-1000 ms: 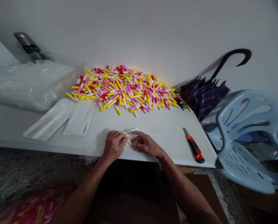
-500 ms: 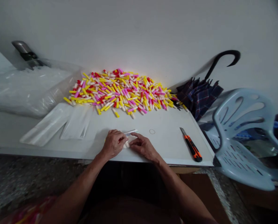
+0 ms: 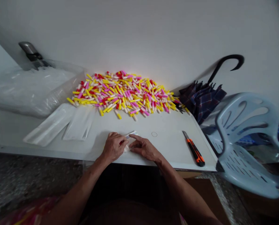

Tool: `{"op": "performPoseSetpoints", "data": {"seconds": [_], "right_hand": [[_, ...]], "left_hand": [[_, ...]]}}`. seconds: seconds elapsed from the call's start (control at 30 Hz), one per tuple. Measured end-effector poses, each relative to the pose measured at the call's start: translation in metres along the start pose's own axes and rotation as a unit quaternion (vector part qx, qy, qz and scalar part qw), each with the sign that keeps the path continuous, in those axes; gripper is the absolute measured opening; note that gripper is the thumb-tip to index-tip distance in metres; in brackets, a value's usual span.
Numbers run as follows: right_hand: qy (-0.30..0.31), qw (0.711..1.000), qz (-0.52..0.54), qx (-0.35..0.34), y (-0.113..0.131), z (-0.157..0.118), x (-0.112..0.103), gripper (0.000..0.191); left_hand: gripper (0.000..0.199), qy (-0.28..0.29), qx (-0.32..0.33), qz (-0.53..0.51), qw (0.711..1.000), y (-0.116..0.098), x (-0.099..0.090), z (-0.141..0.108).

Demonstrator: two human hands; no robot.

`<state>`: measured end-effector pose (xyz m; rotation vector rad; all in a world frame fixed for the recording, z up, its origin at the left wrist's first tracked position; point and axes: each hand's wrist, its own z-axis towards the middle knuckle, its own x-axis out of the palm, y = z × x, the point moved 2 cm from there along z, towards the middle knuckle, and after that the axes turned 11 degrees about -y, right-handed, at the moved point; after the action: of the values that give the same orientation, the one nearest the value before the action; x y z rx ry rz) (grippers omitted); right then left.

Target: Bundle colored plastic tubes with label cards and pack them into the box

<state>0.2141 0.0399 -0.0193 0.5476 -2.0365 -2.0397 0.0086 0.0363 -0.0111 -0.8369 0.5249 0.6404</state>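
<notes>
The left hand (image 3: 113, 147) grips one end of a small white packet (image 3: 131, 136) with curled fingers, while the right hand (image 3: 144, 149) presses the other end with its fingertips. The packet sits near the front edge of the tabletop (image 3: 167, 150), below a heap of colored plastic tubes (image 3: 120, 93).

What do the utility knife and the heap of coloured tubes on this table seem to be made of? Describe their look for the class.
The utility knife has a handle that looks like moulded plastic, orange and black with a slight sheen; its pale blade looks like metal. The tubes look like smooth plastic, given their even, bright colours, though they are too small to be sure.
</notes>
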Motion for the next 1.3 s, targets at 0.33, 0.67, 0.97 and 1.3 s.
{"op": "performPoseSetpoints", "data": {"seconds": [0.33, 0.67, 0.97, 1.3], "right_hand": [[0.025, 0.998, -0.043, -0.039, 0.004, 0.006, -0.002, 0.067], [-0.003, 0.995, -0.076, -0.057, -0.001, 0.002, 0.002, 0.071], [-0.013, 0.992, -0.093, -0.081, -0.004, 0.001, 0.004, 0.071], [0.031, 0.991, -0.079, -0.099, 0.004, 0.001, 0.003, 0.075]], "left_hand": [[0.023, -0.023, 0.041, 0.011, 0.999, 0.003, 0.002, 0.000], [0.020, 0.020, -0.098, -0.080, 0.992, 0.026, -0.031, 0.021], [0.023, 0.087, -0.043, 0.020, 0.995, 0.004, -0.042, 0.024], [0.017, 0.129, -0.019, 0.003, 0.991, 0.002, -0.007, 0.019]]}}
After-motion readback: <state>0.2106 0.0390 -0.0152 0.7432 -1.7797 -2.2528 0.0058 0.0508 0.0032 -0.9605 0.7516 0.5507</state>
